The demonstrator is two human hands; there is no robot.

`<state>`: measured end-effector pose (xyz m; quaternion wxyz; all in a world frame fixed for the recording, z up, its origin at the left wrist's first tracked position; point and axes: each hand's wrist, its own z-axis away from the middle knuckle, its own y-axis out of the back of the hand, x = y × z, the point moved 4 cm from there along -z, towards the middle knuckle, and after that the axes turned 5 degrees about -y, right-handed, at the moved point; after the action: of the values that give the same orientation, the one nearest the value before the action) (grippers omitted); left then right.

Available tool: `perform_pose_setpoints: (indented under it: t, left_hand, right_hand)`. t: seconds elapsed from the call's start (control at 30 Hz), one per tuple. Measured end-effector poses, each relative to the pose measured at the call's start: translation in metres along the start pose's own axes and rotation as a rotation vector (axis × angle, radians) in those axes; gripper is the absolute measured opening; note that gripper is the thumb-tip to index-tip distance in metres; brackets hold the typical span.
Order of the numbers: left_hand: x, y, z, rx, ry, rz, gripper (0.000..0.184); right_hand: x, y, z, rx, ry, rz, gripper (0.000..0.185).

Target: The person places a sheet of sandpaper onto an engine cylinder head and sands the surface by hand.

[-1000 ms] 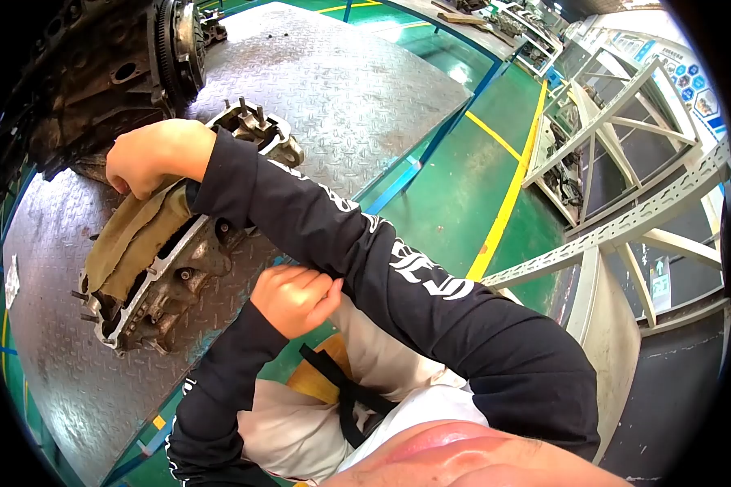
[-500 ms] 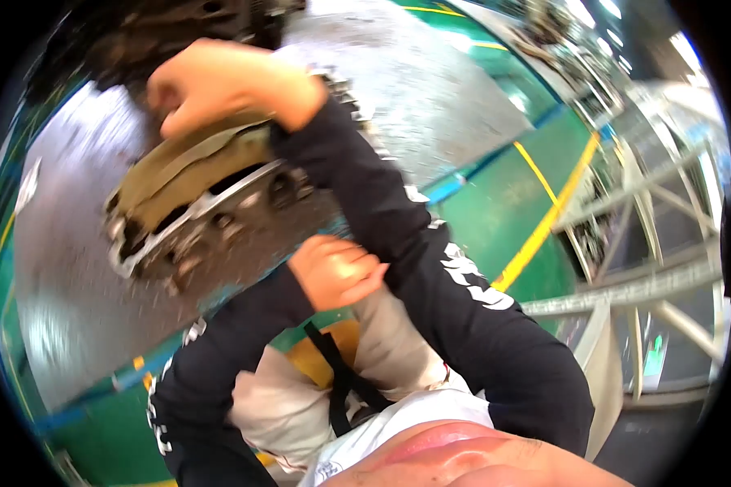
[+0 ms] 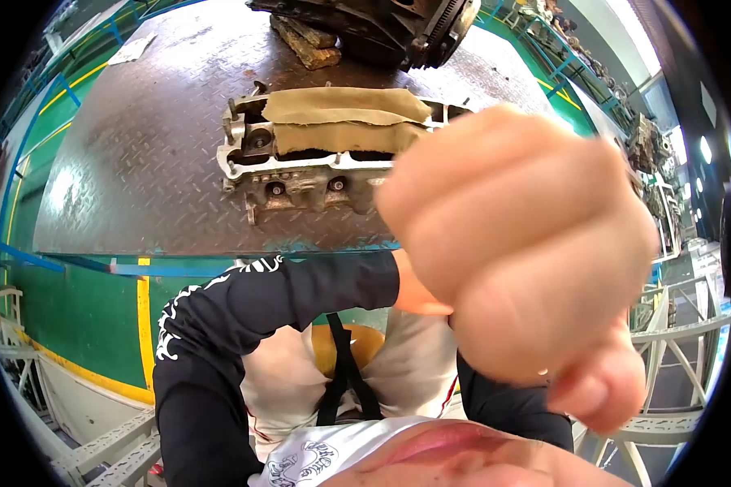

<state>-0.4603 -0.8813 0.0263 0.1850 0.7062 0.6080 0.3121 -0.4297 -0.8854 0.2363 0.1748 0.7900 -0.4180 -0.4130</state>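
My right hand (image 3: 520, 243) is raised very close to the camera, its fingers curled into a fist and its thumb low on the right; nothing shows in it. Behind it, my left hand (image 3: 418, 290) shows only at the wrist and heel, near the table's front edge, its fingers hidden. A metal cylinder head (image 3: 309, 191) lies on the table beyond my hands, its right end covered by my right hand. Two brown strips (image 3: 341, 105) of cloth or paper lie along its top.
The steel table (image 3: 138, 154) has a dark engine block (image 3: 357, 28) at the back beside rough wooden blocks (image 3: 304, 40). A white scrap (image 3: 131, 50) lies at the far left. Metal racks stand on both sides.
The view has swung so the cylinder head lies level. My right hand has left the area over the head and come up to the camera. My left hand is now mostly hidden.
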Motion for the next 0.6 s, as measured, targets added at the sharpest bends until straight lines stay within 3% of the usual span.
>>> perform_pose_setpoints:
  t: [0.6]
  left_hand:
    - [0.004,-0.002,0.004,-0.004,0.002,0.014,0.039]
  right_hand:
    - [0.002,-0.038,-0.007,-0.028,-0.212,0.356,0.02]
